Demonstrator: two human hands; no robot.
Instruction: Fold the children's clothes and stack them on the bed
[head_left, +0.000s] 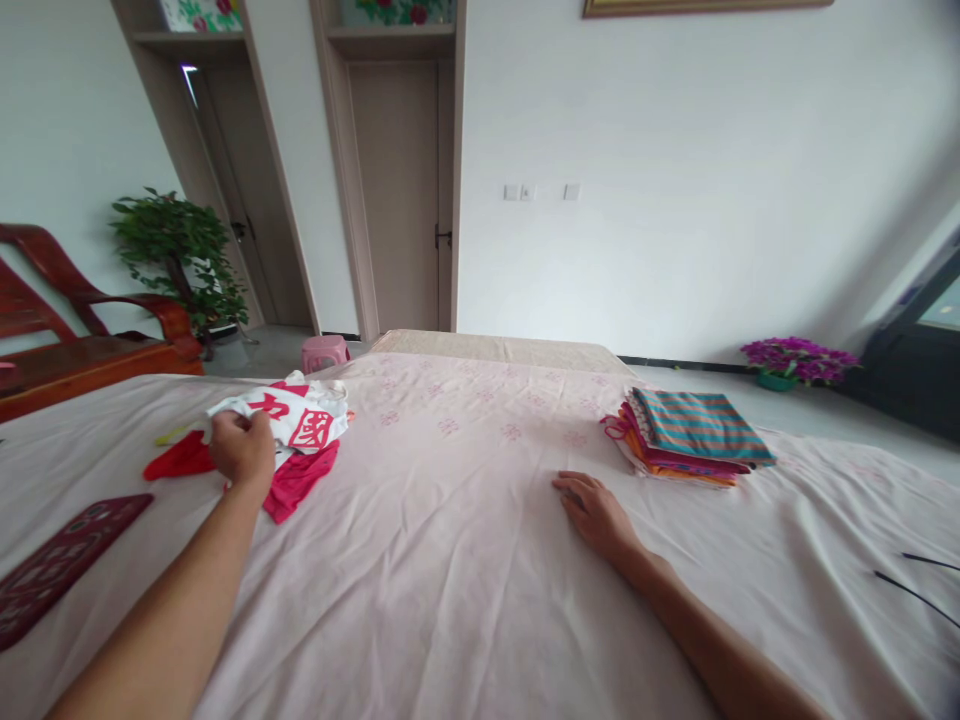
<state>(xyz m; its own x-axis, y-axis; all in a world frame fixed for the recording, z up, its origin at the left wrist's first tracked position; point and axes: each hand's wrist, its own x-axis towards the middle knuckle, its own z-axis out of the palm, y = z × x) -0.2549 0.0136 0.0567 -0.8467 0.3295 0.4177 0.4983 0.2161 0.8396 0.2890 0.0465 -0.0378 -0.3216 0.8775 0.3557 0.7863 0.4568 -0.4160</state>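
Left hand (pixel 244 445) pinches white cloth (pixel 313 422) on left heap (pixel 304 482): seemingly pickup step. Right hand (pixel 600 515) loosely spread on sheet (pixel 420 560). Next needs clear lift.

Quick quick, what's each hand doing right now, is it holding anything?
Left hand: closed, pinching the white cloth with red print.
Right hand: open, lying on the pale sheet, nothing seen in it.

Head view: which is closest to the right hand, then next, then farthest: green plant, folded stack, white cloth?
1. Folded stack, right of the right hand.
2. White cloth, off to the left.
3. Green plant, far back on the left.
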